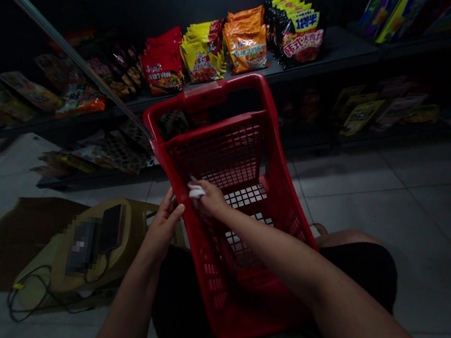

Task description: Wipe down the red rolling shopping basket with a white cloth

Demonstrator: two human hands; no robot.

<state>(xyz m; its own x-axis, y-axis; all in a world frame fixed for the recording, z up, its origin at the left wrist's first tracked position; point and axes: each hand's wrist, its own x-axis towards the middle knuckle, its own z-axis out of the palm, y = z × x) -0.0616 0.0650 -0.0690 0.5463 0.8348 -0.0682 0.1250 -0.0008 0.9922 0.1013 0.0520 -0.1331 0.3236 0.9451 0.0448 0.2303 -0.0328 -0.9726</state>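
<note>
A red plastic shopping basket (210,156) with a mesh-like grid of openings rests tilted across my lap, its far rim raised. My left hand (162,227) grips the basket's left rim from outside, with the fingers curled up around it. Just inside that same rim is my right hand (210,199), pinching a crumpled white cloth or tissue (196,191) against the plastic. The basket's lower part is partly hidden behind my right forearm.
Dark shelves (334,55) hold several packets of instant noodles and snacks beyond the basket. A metal rail (58,45) crosses the upper left. To the lower left, a beige device (92,251) with a black phone and cables sits on a brown mat (9,245) on the tiled floor (411,217).
</note>
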